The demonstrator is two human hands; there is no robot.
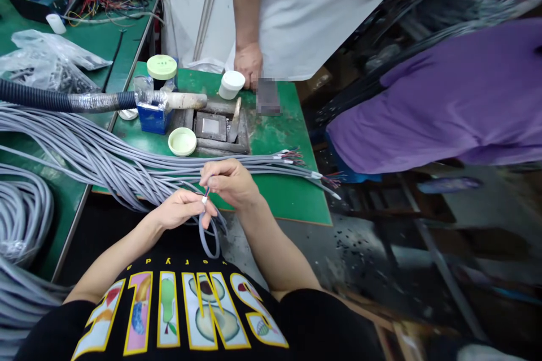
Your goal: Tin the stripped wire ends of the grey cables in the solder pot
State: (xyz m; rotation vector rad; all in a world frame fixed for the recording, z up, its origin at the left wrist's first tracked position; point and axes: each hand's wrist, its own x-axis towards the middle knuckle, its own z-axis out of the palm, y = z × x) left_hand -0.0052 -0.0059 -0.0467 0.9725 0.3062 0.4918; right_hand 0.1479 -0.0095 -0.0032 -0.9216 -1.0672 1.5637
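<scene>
My left hand (183,207) pinches a grey cable (203,237) close to its white-banded end, and the cable hangs in a loop below the fingers. Just above it, my right hand (232,181) is closed with its fingertips on the thin dark wires (207,192) that come out of that end. Behind both hands runs a bundle of grey cables (139,169) across the green table (292,203). Their stripped ends (292,157) with fine coloured wires lie to the right.
A solder pot (212,126) with a scraper (235,118) sits ahead, near a lid (182,141), white tub (231,85), blue box (153,117) and ribbed hose (105,101). One person's hand (249,65) rests on the far edge; another person in purple (440,101) stands right. Coiled cable (23,214) lies left.
</scene>
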